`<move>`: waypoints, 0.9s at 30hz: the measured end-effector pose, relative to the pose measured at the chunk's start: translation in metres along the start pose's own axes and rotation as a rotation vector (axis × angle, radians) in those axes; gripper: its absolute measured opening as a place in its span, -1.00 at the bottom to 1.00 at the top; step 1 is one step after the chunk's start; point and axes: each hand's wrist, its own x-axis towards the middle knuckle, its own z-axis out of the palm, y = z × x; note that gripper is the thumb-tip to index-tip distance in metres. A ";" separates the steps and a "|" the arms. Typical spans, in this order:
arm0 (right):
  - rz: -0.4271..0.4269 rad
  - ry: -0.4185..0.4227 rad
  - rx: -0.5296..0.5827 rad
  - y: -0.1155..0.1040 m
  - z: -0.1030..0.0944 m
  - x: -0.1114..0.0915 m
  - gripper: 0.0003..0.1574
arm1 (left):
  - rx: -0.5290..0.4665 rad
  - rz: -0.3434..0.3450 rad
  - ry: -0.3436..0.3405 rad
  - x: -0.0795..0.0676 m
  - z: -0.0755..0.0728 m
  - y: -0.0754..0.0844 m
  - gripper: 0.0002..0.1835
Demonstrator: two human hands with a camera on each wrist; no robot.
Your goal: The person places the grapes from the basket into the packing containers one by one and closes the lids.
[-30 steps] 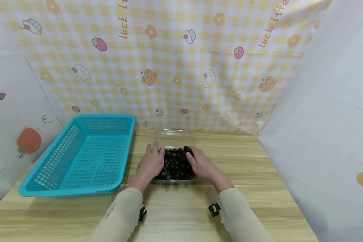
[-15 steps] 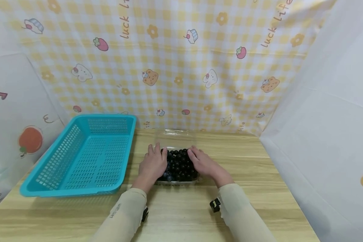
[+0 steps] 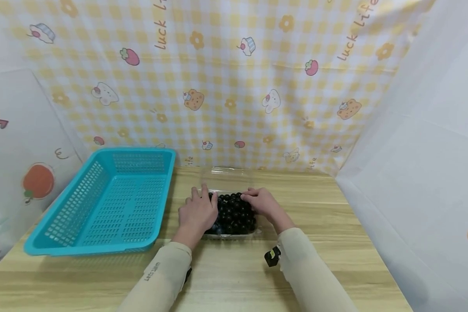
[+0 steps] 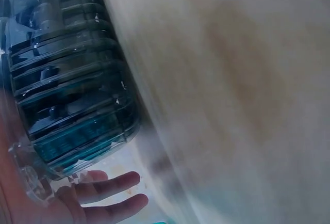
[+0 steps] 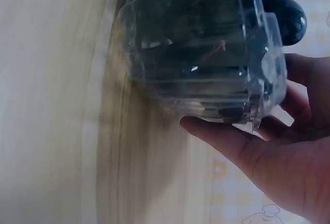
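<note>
A clear plastic clamshell box (image 3: 230, 236) stands on the table, its hinged lid (image 3: 226, 180) tilted back. Inside are dark round fruits (image 3: 234, 214) that look like grapes or blueberries. My left hand (image 3: 196, 212) rests along the box's left side, thumb over the fruit; in the left wrist view, its fingers (image 4: 111, 188) stretch out straight beyond the box. At the back right corner, my right hand (image 3: 263, 201) pinches the rim. In the right wrist view, one finger (image 5: 216, 136) lies against the outer wall and the thumb side is at the rim.
A turquoise plastic basket (image 3: 161, 208) with perforated walls stands on the table to the left. Behind the wooden table (image 3: 234, 277) hangs a yellow checked cloth (image 3: 226, 121). White cloth panels (image 3: 413, 173) close off both sides.
My right hand has drawn back a little along the box's right side, and its fingers are gathered closer at the rim. The left hand and the box shifted slightly to the right.
</note>
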 end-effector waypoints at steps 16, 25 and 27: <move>0.083 0.048 0.063 -0.010 -0.002 0.007 -0.68 | -0.076 -0.004 -0.026 0.000 -0.002 0.000 -0.22; 0.140 -0.076 0.221 -0.003 -0.012 0.003 0.06 | -0.364 -0.025 -0.145 0.006 -0.015 0.000 -0.19; 0.141 -0.101 0.244 0.001 -0.016 0.003 0.15 | -0.445 -0.033 -0.180 0.007 -0.019 -0.002 -0.17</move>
